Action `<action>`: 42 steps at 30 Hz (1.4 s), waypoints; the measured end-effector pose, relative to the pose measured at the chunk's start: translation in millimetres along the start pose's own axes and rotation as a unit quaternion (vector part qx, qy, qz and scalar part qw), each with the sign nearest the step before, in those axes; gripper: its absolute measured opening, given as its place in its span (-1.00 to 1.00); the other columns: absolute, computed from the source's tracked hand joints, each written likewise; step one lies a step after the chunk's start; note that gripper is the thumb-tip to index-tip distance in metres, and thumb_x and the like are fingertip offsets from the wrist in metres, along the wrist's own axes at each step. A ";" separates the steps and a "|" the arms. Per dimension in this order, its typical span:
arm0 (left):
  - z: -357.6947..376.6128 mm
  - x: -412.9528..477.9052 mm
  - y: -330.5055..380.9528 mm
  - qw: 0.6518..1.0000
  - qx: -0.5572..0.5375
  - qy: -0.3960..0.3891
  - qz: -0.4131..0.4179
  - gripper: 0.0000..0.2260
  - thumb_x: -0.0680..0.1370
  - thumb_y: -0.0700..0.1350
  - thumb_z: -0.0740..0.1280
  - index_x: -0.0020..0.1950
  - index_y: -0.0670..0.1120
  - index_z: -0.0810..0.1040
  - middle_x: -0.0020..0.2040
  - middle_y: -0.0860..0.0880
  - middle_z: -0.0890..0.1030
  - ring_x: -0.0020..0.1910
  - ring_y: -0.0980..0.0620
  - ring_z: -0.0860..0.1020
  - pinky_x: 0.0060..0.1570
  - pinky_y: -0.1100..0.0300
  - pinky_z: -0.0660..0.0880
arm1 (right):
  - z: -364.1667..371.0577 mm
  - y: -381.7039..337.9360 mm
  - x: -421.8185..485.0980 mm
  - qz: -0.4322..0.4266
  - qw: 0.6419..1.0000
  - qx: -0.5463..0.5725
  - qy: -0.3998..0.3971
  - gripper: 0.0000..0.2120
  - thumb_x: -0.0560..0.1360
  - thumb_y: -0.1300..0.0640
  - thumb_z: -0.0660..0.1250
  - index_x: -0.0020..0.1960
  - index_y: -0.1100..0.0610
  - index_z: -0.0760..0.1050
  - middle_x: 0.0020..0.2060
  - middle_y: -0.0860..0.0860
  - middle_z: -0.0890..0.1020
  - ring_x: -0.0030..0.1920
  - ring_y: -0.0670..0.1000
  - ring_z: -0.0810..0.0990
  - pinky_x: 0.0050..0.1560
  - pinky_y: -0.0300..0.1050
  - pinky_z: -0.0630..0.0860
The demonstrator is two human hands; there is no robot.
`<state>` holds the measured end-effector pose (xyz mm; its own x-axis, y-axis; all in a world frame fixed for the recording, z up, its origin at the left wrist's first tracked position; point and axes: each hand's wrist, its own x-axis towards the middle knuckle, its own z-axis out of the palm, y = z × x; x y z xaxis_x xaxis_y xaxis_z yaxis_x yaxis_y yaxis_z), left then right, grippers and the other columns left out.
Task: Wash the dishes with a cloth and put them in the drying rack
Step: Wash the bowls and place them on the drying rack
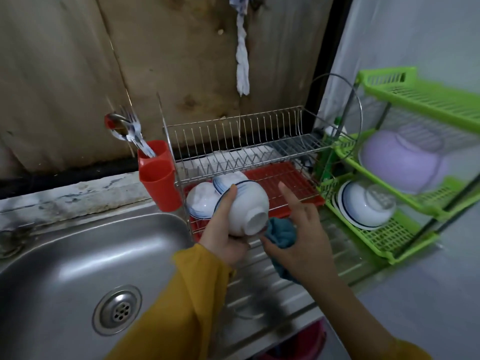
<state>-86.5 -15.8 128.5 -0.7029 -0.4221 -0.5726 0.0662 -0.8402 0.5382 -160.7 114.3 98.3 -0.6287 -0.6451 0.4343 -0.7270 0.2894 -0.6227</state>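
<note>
Gripping a white blue-rimmed bowl (245, 203), tilted foot-forward, the left hand (223, 235) holds it before the lower tier of the wire drying rack (285, 146); the right hand (304, 237) clutches a teal cloth (281, 232) just beside the bowl's foot, index finger extended; a second bowl (201, 201) rests in the rack.

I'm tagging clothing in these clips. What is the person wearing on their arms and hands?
Both arms wear mustard-yellow long sleeves. The left sleeve reaches the wrist; the right sleeve sits far back, leaving the forearm bare. The left hand and right hand are bare: no gloves, rings or watch visible.
</note>
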 end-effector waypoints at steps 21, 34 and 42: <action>5.6 70.9 -20.2 0.771 0.478 0.210 0.366 -0.38 0.45 0.14 0.38 0.42 -0.10 0.35 0.33 -0.07 0.36 0.36 -0.07 0.19 0.40 0.02 0.18 | 21.7 73.7 81.9 0.131 0.981 0.116 -0.082 0.05 0.19 0.09 0.65 0.41 -0.35 0.07 0.30 0.02 0.43 0.21 0.06 0.44 0.03 -0.03 0.45; -15.4 134.6 35.2 0.558 0.725 0.226 0.334 0.09 0.32 0.35 0.44 0.59 0.03 -0.18 0.60 0.01 -0.15 0.57 -0.02 -0.15 0.49 -0.07 -0.11 | 21.4 88.1 193.1 0.227 0.912 -0.006 -0.342 -0.19 0.14 0.04 0.69 0.31 0.13 0.44 0.25 0.05 0.54 0.18 0.09 0.54 0.17 -0.03 0.53; -33.4 143.8 23.7 0.503 0.746 0.280 0.336 -0.15 0.41 0.43 0.27 0.51 -0.05 0.16 0.46 -0.03 0.30 0.49 -0.05 0.18 0.48 -0.08 -0.15 | 45.8 85.3 223.5 0.301 0.787 -0.007 -0.538 -0.73 0.51 -0.01 0.41 -0.17 0.21 0.54 -0.35 0.07 0.65 -0.34 0.03 0.61 -0.20 -0.16 0.57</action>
<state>-162.4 -107.8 38.3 -0.5390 -0.8210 0.1882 -0.7431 0.5687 0.3527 -350.6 -37.5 112.4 -0.2676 -0.6114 -0.7447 -0.3943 0.7747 -0.4944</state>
